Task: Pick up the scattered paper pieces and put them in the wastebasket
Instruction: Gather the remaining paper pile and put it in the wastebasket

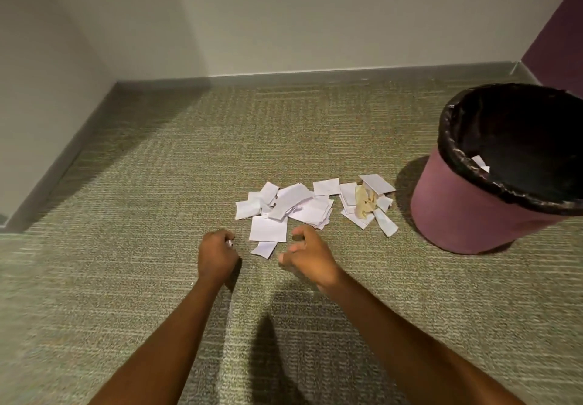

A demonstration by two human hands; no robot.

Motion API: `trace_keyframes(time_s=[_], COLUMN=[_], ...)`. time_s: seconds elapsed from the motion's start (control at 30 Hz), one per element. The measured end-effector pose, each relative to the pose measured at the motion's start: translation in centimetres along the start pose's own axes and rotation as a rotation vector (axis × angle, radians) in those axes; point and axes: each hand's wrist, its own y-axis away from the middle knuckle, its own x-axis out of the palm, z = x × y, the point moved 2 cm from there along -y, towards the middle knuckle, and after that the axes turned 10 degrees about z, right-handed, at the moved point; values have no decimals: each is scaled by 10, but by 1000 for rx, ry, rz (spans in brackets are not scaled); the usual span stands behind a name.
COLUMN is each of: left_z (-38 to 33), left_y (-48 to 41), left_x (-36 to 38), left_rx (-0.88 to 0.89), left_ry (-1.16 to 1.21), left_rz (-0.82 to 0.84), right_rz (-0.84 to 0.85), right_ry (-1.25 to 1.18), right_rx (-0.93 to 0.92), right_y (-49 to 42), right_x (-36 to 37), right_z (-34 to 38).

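Several white paper pieces (285, 204) lie in a loose heap on the carpet, with a crumpled tan scrap (365, 200) among those nearest the wastebasket. The maroon wastebasket (467, 212) with a black liner stands at the right; a white piece (479, 162) shows inside it. My left hand (216, 254) is curled just left of the heap, and a small white bit of paper (230, 243) shows at its fingertips. My right hand (307, 254) hovers at the heap's near edge, fingers loosely bent, holding nothing.
Green-grey carpet (142, 183) covers the floor up to a grey skirting board (252, 78) along the white walls at the back and left. A purple wall panel (558, 32) rises behind the wastebasket.
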Motion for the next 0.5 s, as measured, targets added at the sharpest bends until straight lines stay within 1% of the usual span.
trace_keyframes(time_s=[0.1, 0.2, 0.3, 0.5], left_z=[-5, -15, -27, -61], left_y=[-8, -25, -43, -59], left_x=[-4, -2, 4, 5], left_rx=[25, 121, 248, 415], left_ry=[136, 128, 72, -61], left_rz=[7, -7, -51, -59], right_rz=[42, 69, 78, -32], right_ry=[-263, -404, -481, -552], right_rx=[90, 77, 76, 81], right_y=[-20, -35, -43, -50], right_x=[20, 32, 38, 43], right_z=[-6, -7, -9, -30])
